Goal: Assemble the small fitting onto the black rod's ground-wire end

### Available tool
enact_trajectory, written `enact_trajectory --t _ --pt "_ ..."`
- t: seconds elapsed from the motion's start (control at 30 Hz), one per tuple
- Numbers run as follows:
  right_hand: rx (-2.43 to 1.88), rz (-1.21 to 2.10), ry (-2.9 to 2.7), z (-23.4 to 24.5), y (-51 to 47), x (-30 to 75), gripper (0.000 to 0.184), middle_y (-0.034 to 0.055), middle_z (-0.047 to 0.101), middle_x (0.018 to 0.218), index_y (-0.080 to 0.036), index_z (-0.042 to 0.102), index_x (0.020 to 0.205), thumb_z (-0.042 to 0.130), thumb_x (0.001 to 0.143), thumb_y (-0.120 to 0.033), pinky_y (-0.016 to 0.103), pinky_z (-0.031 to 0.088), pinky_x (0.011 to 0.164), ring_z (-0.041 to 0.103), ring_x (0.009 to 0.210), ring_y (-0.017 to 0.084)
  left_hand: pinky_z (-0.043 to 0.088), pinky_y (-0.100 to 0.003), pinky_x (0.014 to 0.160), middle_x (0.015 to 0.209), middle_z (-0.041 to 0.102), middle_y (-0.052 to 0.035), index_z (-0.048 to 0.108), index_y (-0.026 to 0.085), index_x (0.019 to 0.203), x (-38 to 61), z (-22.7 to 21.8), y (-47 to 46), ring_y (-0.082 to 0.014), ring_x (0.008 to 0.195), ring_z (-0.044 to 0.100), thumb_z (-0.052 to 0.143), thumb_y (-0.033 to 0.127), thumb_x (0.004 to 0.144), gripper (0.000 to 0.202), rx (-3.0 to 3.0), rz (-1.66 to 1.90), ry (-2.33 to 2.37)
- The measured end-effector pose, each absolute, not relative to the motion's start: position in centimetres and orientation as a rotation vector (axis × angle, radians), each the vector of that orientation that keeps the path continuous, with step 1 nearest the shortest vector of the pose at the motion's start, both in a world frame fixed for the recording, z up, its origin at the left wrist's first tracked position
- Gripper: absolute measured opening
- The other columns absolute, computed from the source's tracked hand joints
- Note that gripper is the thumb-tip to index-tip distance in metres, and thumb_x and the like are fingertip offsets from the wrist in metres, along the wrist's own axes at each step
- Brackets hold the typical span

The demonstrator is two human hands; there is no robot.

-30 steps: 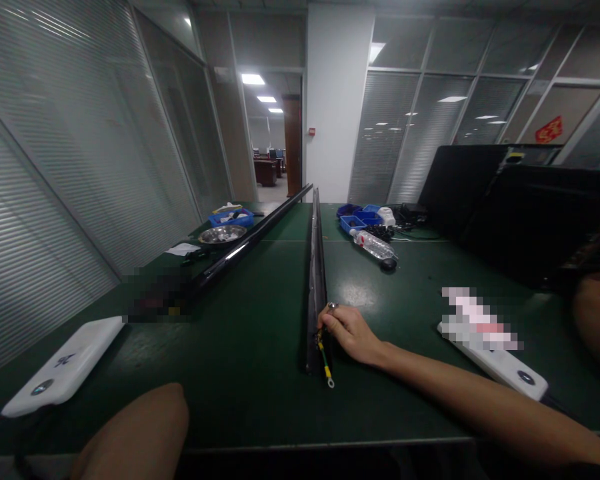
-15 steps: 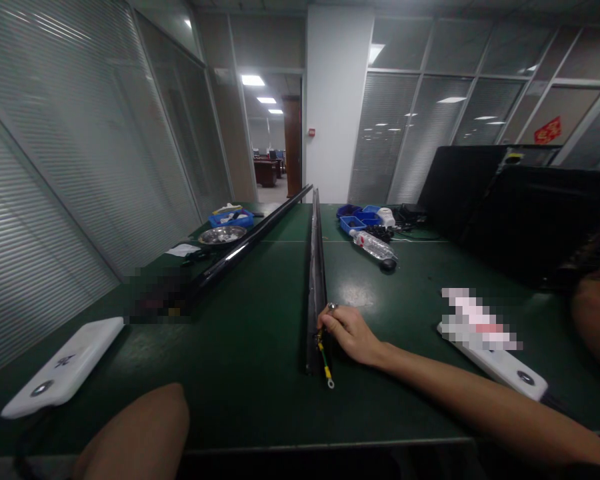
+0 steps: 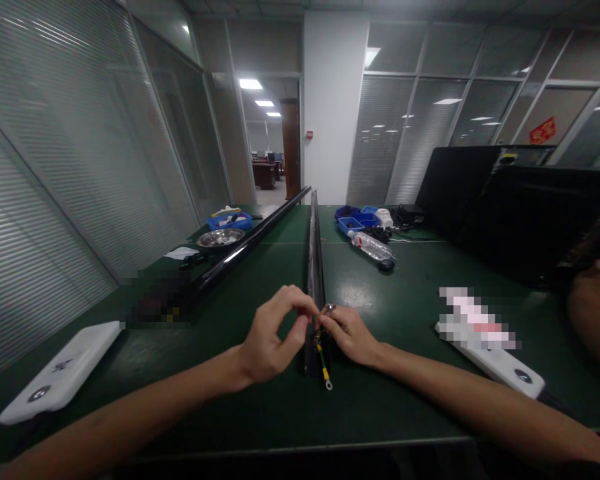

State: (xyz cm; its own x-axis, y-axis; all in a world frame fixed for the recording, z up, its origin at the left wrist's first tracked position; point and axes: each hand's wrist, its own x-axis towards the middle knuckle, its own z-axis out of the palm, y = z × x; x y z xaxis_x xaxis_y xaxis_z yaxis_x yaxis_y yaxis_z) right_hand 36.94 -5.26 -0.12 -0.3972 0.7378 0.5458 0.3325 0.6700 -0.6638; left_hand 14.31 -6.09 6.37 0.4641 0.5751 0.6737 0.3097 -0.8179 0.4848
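A long black rail (image 3: 315, 267) lies on the green table (image 3: 260, 400), running away from me. At its near end hangs a yellow-green wire with a ring terminal (image 3: 325, 369). My right hand (image 3: 351, 333) rests beside the rail's near end, fingers pinched on a small metal part at the top of the wire. My left hand (image 3: 273, 335) has come in from the left, thumb and forefinger pinched together at the rail right beside the right hand; what they hold is too small to make out.
A second black rail (image 3: 250, 243) lies to the left, with a metal bowl (image 3: 221, 237) and blue bins (image 3: 229, 219) beyond. White devices (image 3: 55, 375) (image 3: 500, 369) lie left and right. A water bottle (image 3: 373, 246), blue trays (image 3: 353, 215), black cases (image 3: 525, 213). Another person's arm (image 3: 595, 313) sits at the far right.
My left hand has risen from the near edge and reached forward to the rail's end, pinching beside the right hand. The right hand has stayed put.
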Motion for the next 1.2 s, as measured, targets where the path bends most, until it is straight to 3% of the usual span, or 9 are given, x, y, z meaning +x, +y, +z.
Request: enact_trajectory --t 0.1,0.27,0.4,0.5,0.67,1.2 --pt "-0.815 0.578 -1.996 -0.1 -5.3 36.8 0.034 0.0038 0.067 0.083 -0.018 0.067 0.089 0.044 0.108 -0.036 0.028 0.049 0.072 0.062 0.074 0.017 0.050 -0.035 0.083 0.091 0.065 -0.0033 0.063 0.019 0.094 14.9 4.8 -4.7 -0.0190 0.085 0.060 0.052 0.020 0.095 0.011 2.461 1.019 0.786" --pt "-0.833 0.571 -1.982 0.0 -5.4 36.7 0.034 0.0033 0.067 0.080 -0.017 0.068 0.088 0.047 0.107 -0.036 0.028 0.050 0.073 0.063 0.073 0.017 0.042 -0.038 0.094 0.095 0.065 -0.0036 0.061 0.019 0.091 15.3 2.6 -3.8 -0.0218 0.096 0.057 0.057 0.024 0.092 0.006 2.459 0.818 0.830" --pt "-0.812 0.573 -1.999 0.2 -5.5 36.7 0.034 0.0046 0.068 0.085 -0.017 0.069 0.089 0.047 0.107 -0.036 0.029 0.050 0.074 0.065 0.076 0.017 0.037 -0.040 0.099 0.104 0.066 -0.0032 0.064 0.022 0.104 15.1 2.3 -3.4 -0.0235 0.104 0.056 0.061 0.025 0.091 0.013 2.451 0.777 0.916" --pt "-0.824 0.568 -1.988 0.2 -5.5 36.7 0.035 0.0041 0.068 0.082 -0.018 0.068 0.088 0.046 0.107 -0.037 0.029 0.050 0.073 0.064 0.075 0.017 0.041 -0.036 0.091 0.100 0.067 -0.0024 0.066 0.021 0.102 15.1 2.2 -2.8 -0.0212 0.095 0.058 0.061 0.027 0.092 0.013 2.433 0.675 0.857" --pt "-0.813 0.583 -1.993 0.2 -5.4 36.7 0.034 0.0032 0.067 0.080 -0.017 0.067 0.086 0.047 0.107 -0.035 0.027 0.049 0.072 0.063 0.074 0.016 0.039 -0.023 0.062 0.082 0.061 -0.0006 0.068 0.016 0.095 15.4 1.6 -1.8 -0.0130 0.067 0.052 0.057 0.032 0.097 0.020 2.321 0.563 0.731" --pt "-0.775 0.614 -2.030 0.0 -5.1 36.9 0.035 0.0037 0.067 0.084 -0.017 0.067 0.088 0.044 0.108 -0.034 0.027 0.047 0.074 0.063 0.077 0.016 0.039 -0.021 0.063 0.081 0.058 0.0002 0.065 0.014 0.091 15.4 1.3 -2.1 -0.0118 0.067 0.051 0.055 0.029 0.099 0.019 2.295 0.588 0.682"
